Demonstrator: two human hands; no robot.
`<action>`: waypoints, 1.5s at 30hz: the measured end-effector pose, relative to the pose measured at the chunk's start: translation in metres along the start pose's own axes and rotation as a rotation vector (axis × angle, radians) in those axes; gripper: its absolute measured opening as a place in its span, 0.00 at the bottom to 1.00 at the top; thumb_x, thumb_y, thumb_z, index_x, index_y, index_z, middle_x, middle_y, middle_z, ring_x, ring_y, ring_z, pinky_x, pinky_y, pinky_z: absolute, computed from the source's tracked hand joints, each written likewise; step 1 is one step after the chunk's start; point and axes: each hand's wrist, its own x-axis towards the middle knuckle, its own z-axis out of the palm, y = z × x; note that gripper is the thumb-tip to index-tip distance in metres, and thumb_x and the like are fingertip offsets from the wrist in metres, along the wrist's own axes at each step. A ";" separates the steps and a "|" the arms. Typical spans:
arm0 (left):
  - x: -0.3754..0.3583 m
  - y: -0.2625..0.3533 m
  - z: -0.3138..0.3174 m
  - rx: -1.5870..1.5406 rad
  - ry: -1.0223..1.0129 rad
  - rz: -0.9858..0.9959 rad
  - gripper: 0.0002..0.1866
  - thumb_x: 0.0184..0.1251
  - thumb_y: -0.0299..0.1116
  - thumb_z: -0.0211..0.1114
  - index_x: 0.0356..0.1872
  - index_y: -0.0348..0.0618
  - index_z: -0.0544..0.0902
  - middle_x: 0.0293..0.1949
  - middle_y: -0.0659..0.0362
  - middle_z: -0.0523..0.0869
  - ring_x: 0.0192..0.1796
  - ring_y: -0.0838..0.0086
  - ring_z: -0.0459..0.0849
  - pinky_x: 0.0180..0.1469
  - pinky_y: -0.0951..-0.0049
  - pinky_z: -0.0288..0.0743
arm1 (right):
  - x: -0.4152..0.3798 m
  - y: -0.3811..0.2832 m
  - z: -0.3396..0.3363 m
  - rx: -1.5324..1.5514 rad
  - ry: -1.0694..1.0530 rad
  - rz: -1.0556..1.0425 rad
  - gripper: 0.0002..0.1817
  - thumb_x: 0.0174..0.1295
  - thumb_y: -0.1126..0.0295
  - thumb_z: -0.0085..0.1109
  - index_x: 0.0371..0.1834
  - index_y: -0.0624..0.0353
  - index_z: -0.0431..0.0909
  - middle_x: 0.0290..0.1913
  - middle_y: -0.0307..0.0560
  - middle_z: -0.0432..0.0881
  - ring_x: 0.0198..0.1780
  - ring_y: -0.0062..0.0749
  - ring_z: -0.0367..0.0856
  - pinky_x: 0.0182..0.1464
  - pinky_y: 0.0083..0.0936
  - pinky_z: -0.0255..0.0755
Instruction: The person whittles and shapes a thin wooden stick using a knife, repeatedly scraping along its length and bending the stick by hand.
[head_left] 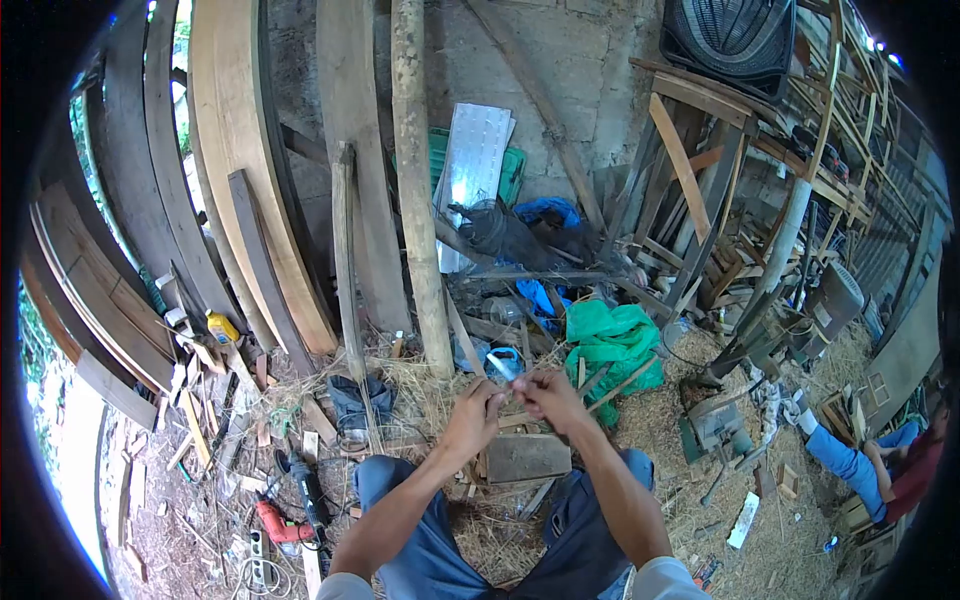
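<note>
Two pinching: left hand [474,412], right hand [552,398] | pale strip [500,366], apparently | yellow bottle [221,326], contents hidden

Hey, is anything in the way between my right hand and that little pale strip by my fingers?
Nothing visible: the pale strip starts right at the fingertips of your right hand. Your left hand is close beside, not in between. The wooden block shows lower, between your knees.

Two hands [472,412] form the grip; left of it, one red drill [280,523], one yellow bottle [221,326]; right, one large green sheet [612,345].
</note>
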 end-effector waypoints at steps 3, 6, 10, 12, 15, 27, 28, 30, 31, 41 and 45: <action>0.000 -0.004 0.000 0.011 -0.009 -0.017 0.01 0.60 0.19 0.60 0.32 0.33 0.77 0.30 0.46 0.77 0.32 0.49 0.79 0.34 0.59 0.72 | 0.013 -0.005 -0.022 0.023 -0.018 -0.031 0.08 0.62 0.70 0.60 0.34 0.65 0.78 0.22 0.35 0.74 0.17 0.14 0.62 0.18 0.15 0.53; -0.003 -0.007 -0.003 0.012 0.010 -0.004 0.01 0.60 0.19 0.59 0.32 0.33 0.77 0.31 0.46 0.77 0.33 0.48 0.79 0.34 0.58 0.72 | 0.016 -0.003 -0.017 0.051 0.036 -0.038 0.08 0.62 0.69 0.61 0.32 0.64 0.78 0.22 0.34 0.72 0.17 0.14 0.61 0.18 0.15 0.53; -0.003 0.000 -0.007 0.053 -0.014 -0.010 0.01 0.60 0.19 0.58 0.32 0.33 0.77 0.33 0.45 0.77 0.34 0.46 0.78 0.34 0.57 0.72 | 0.008 -0.001 -0.006 0.009 -0.013 0.029 0.10 0.63 0.67 0.61 0.32 0.64 0.78 0.22 0.34 0.72 0.16 0.13 0.60 0.18 0.15 0.52; -0.007 -0.005 -0.005 0.076 -0.031 0.000 0.01 0.60 0.19 0.58 0.33 0.33 0.77 0.34 0.45 0.77 0.34 0.46 0.78 0.35 0.57 0.72 | 0.018 -0.010 -0.028 0.069 0.040 -0.011 0.09 0.63 0.68 0.60 0.34 0.64 0.78 0.23 0.34 0.73 0.16 0.15 0.61 0.17 0.16 0.52; -0.004 -0.012 -0.003 0.054 -0.016 0.029 0.02 0.61 0.19 0.58 0.34 0.33 0.76 0.34 0.45 0.77 0.35 0.45 0.79 0.35 0.56 0.72 | 0.010 -0.003 -0.016 0.092 0.042 0.017 0.09 0.63 0.68 0.60 0.36 0.65 0.79 0.23 0.35 0.75 0.15 0.15 0.60 0.17 0.16 0.53; -0.010 -0.007 -0.007 0.098 -0.066 0.029 0.03 0.61 0.19 0.56 0.35 0.33 0.74 0.35 0.44 0.76 0.36 0.44 0.78 0.36 0.54 0.71 | 0.017 -0.001 -0.035 -0.051 0.224 -0.014 0.06 0.63 0.71 0.56 0.35 0.61 0.80 0.24 0.37 0.76 0.17 0.16 0.64 0.18 0.17 0.56; -0.006 -0.007 -0.004 0.108 -0.070 0.049 0.03 0.61 0.18 0.56 0.35 0.32 0.74 0.35 0.44 0.76 0.36 0.44 0.77 0.36 0.54 0.71 | 0.020 -0.008 -0.037 0.048 0.135 -0.052 0.06 0.61 0.69 0.57 0.33 0.60 0.80 0.24 0.37 0.77 0.18 0.17 0.66 0.18 0.18 0.58; -0.002 -0.009 -0.004 0.065 -0.050 0.038 0.03 0.61 0.18 0.56 0.35 0.32 0.74 0.34 0.44 0.76 0.36 0.44 0.77 0.36 0.54 0.71 | 0.012 0.001 -0.033 -0.009 0.148 -0.050 0.06 0.61 0.69 0.57 0.33 0.59 0.80 0.24 0.36 0.76 0.18 0.17 0.66 0.19 0.18 0.57; -0.004 -0.011 -0.006 0.034 -0.041 0.014 0.03 0.61 0.18 0.56 0.35 0.32 0.74 0.34 0.44 0.75 0.36 0.44 0.77 0.36 0.55 0.71 | 0.014 0.008 -0.033 -0.199 0.208 -0.064 0.06 0.62 0.70 0.56 0.32 0.59 0.80 0.23 0.36 0.75 0.18 0.16 0.63 0.18 0.18 0.56; -0.002 -0.014 -0.012 0.046 0.049 0.012 0.02 0.59 0.19 0.61 0.33 0.33 0.79 0.29 0.50 0.77 0.29 0.57 0.78 0.32 0.66 0.71 | 0.005 -0.019 -0.060 0.200 0.269 -0.179 0.10 0.69 0.66 0.51 0.35 0.62 0.76 0.25 0.35 0.74 0.19 0.14 0.62 0.19 0.14 0.54; 0.001 -0.021 0.001 0.069 0.086 0.019 0.02 0.59 0.20 0.61 0.33 0.33 0.78 0.30 0.50 0.78 0.30 0.56 0.79 0.32 0.65 0.71 | 0.007 -0.014 -0.045 0.061 0.276 -0.188 0.10 0.68 0.66 0.53 0.39 0.62 0.75 0.27 0.40 0.78 0.19 0.15 0.64 0.19 0.14 0.57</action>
